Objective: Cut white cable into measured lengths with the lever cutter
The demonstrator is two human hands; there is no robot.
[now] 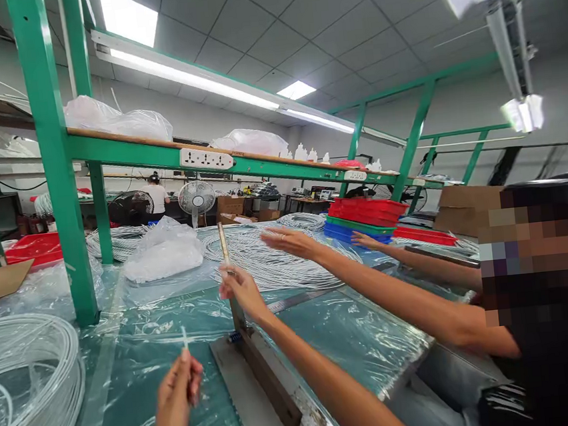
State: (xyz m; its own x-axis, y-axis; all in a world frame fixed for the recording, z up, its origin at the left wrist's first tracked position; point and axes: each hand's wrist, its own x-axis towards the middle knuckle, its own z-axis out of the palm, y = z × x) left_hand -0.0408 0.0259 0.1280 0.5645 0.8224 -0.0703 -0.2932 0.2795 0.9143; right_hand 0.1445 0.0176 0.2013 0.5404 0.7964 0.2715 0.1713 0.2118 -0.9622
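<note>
My left hand (177, 381) is closed, pinching a short thin white piece (185, 336) that points upward; its exact kind is too small to make out. To the right of it, my right hand (241, 289) wraps around the upright lever (223, 242) of a bench cutter. That cutter has a flat metal base plate (238, 395) with a long dark bar (273, 388) along it and a blue-black spring (234, 337) at the hinge. The lever stands raised, close to vertical. Behind my right hand lies a wide coil of white cable (279, 267) on the green-covered table.
A co-worker sits at right, one hand (289, 242) over the cable coil, the other (367, 240) by stacked trays (364, 215). Another coil (30, 391) lies at left beside a green post (53, 161). A plastic bag (164, 251) and a steel ruler (292, 301) lie on the table.
</note>
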